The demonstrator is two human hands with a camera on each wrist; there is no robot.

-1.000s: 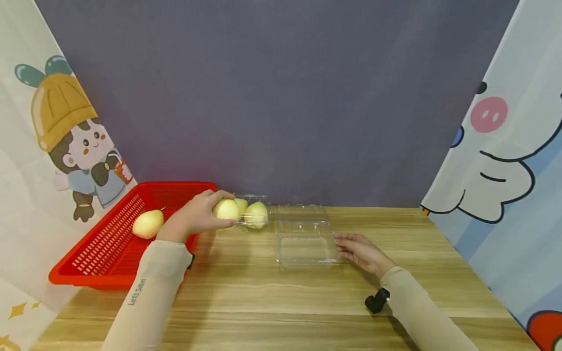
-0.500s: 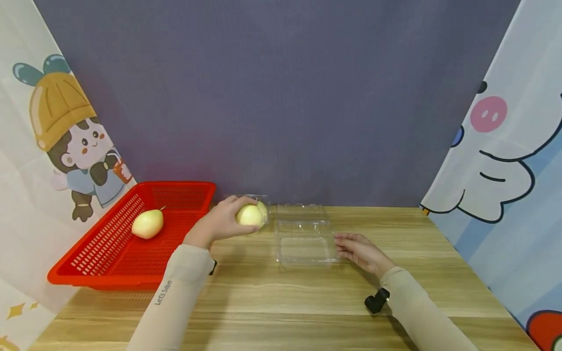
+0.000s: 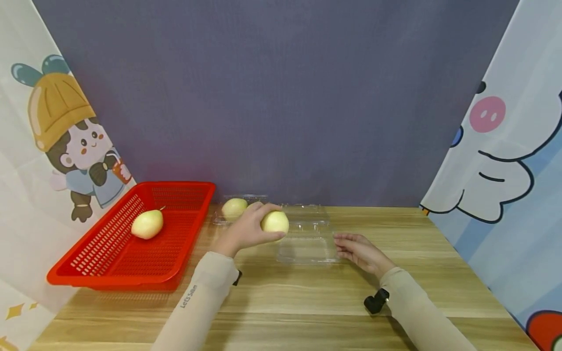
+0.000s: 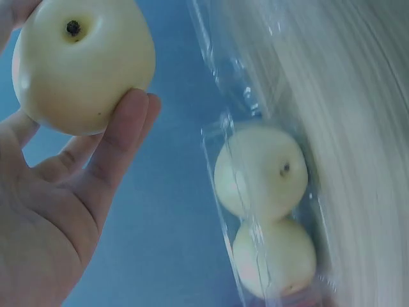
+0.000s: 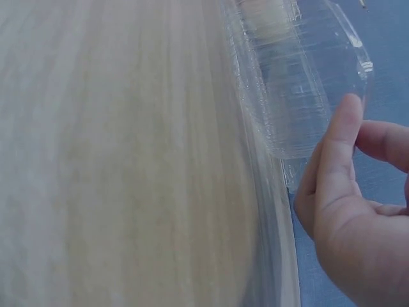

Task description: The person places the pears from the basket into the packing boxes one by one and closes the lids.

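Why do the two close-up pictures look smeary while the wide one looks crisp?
Head view: evenly lit and sharp, with soft shadows under the red basket. Left wrist view: the pear in the left hand is fairly sharp, the right side streaks into white blur. Right wrist view: the table is blurred and the clear box shows glare.

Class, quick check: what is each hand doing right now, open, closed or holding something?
Left hand: fingers curled round a pale yellow pear, holding it.
Right hand: open, fingers touching the clear plastic box.

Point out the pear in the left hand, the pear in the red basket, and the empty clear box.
held pear (image 3: 275,222), head view, its front.
basket pear (image 3: 148,224), head view, its middle.
clear box (image 3: 305,249), head view, its floor.
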